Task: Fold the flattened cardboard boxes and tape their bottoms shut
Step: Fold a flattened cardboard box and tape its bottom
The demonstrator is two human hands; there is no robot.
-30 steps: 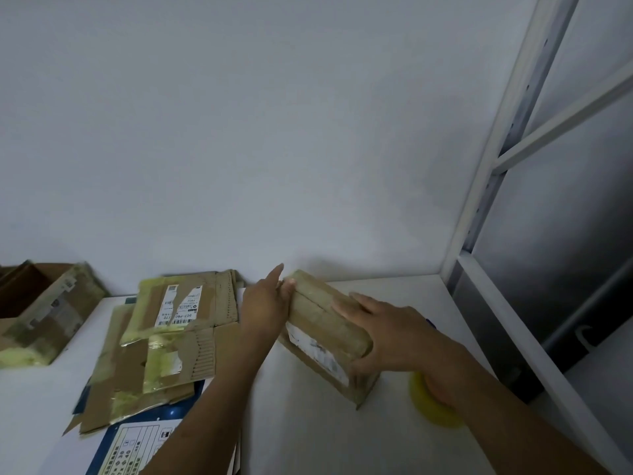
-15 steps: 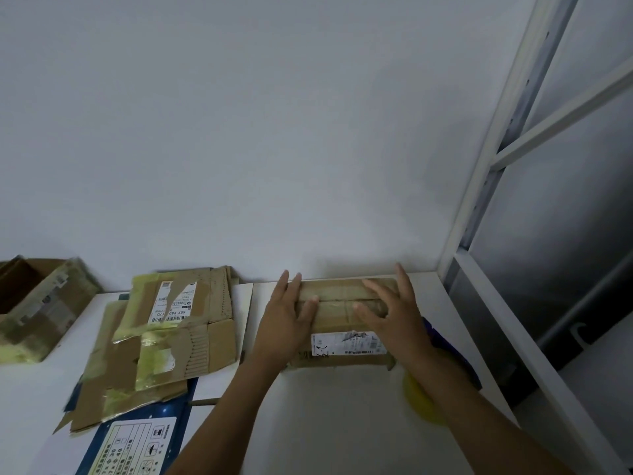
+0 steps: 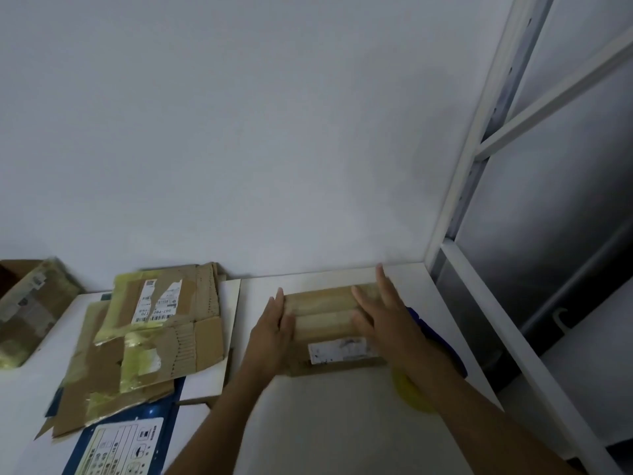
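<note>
The cardboard box is sitting on the white table between the two hands. Its taped face is turned up, and a white label is showing on the side facing the person. The left hand is lying flat against the box's left end, with fingers straight and together, pressing on it and grasping nothing. The right hand is lying across the right part of the box top, with fingers extended and spread, pointing away from the person. It is blurred, so it seems to be pressing on the cardboard rather than gripping it, but how fully the palm is touching is hard to tell.

Under the right forearm a yellow tape roll is lying on the table, partly hidden. Just to the right of the right hand a dark blue item is sticking out, too covered to identify. Well to the left of the left hand, a pile of flattened boxes is lying, patched with yellowish tape and shipping labels. A blue printed sheet is poking out from under the edge of the pile nearest the person. Farther left again, an assembled box is standing at the edge of the view. To the right of the right hand, a white metal shelf frame is running alongside the table.
</note>
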